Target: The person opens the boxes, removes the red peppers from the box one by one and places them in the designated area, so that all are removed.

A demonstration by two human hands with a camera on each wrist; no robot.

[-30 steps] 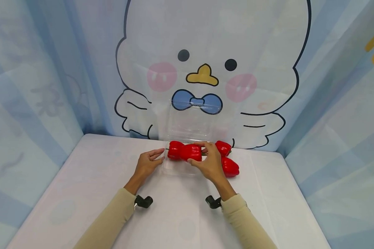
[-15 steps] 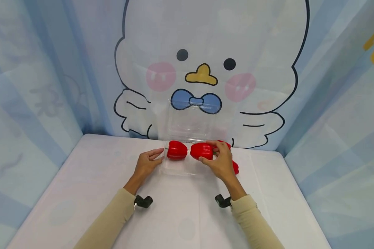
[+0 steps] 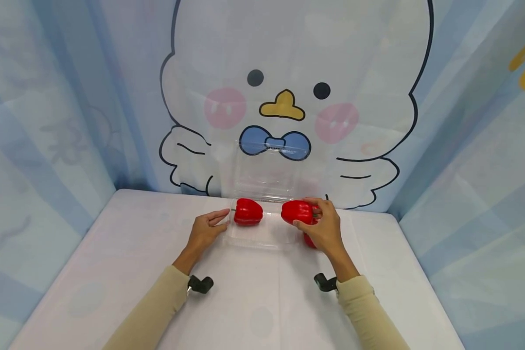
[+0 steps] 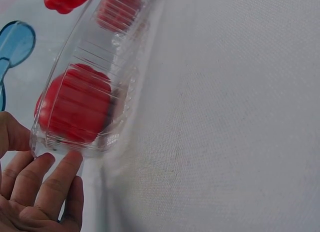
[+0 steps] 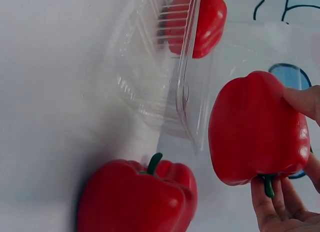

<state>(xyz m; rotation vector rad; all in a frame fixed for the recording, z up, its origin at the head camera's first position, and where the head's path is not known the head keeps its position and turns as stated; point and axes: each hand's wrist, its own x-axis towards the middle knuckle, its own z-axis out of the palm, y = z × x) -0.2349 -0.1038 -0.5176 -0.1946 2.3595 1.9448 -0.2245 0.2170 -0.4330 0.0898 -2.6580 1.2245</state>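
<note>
A pale worktop (image 3: 245, 301) spreads beneath the hands (image 3: 203, 232). Beyond them hangs a backdrop (image 3: 150, 34) printed with a white cartoon bird (image 3: 297, 43): yellow beak (image 3: 282, 108), pink cheeks (image 3: 225, 108), blue bow tie (image 3: 275, 143). Blue-and-white drapes (image 3: 48, 180) stand to the hands' left and right.

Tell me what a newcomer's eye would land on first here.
Probably the huge cartoon chick with a blue bow tie on the backdrop behind the table. Next, the glossy red pepper gripped in the right hand, by the right end of the open clear container. A second red pepper lies inside that container, at its left end.
</note>
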